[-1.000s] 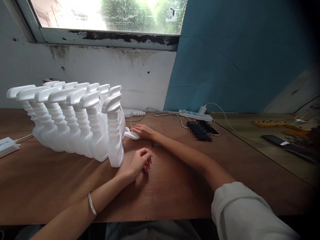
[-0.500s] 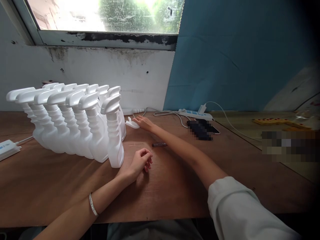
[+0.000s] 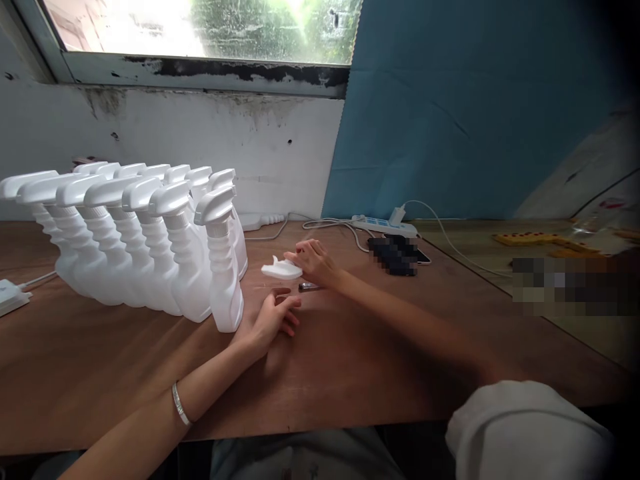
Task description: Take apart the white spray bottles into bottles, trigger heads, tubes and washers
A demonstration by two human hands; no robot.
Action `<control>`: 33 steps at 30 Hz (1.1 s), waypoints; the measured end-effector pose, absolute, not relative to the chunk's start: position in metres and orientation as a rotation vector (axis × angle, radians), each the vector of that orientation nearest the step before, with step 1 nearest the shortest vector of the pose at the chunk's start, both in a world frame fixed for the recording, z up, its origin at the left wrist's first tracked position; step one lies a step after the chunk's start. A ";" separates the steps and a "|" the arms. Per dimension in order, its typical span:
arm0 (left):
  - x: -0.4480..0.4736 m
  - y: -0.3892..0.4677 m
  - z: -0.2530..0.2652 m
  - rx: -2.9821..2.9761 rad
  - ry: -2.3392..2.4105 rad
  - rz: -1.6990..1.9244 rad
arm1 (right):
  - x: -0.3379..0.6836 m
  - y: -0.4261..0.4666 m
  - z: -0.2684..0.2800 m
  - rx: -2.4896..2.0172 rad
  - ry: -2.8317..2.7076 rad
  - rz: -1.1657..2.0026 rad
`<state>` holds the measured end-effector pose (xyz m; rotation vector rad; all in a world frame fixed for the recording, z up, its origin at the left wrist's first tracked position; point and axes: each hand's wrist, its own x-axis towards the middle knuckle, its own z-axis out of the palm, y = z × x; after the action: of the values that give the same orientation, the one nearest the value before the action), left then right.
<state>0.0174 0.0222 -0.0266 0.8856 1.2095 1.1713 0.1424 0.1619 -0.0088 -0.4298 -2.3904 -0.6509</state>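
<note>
My right hand (image 3: 317, 263) is closed on one end of a white spray head (image 3: 281, 269), low over the brown table (image 3: 350, 373). The piece has a small prong sticking up, and its right end is hidden by my fingers. Just below that hand lies a dark pen (image 3: 307, 287), partly covered by it. Nearer to me, my left hand (image 3: 273, 320) holds nothing; its fingers are loosely curved and apart. To its left stand several white spray bottles (image 3: 227, 280) in close rows, their heads fitted on top.
Behind the spray head, a white cable runs to a power strip (image 3: 385, 225) along the wall. Dark phones (image 3: 400, 253), partly blurred out, lie at the right. A white adapter (image 3: 13, 297) sits at the left edge. Yellow objects (image 3: 530, 239) are on the far right surface.
My right hand has drawn the spray head toward me and slightly right, away from the back of the table. The fingers of my left hand have spread a little.
</note>
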 end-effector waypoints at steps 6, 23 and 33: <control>0.017 0.020 -0.026 0.933 1.068 1.151 | 0.182 0.100 -0.018 -0.386 -2.334 -0.765; 0.017 0.025 -0.023 0.769 1.001 1.231 | 0.191 0.081 -0.041 -0.408 -2.314 -0.187; 0.018 0.022 -0.024 0.965 1.106 1.151 | 0.187 0.076 -0.042 -0.261 -2.272 -0.011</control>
<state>0.0184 0.0222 -0.0245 0.9654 1.1059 1.1513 0.1873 0.0762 -0.0422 -0.2615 -2.2719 -0.0114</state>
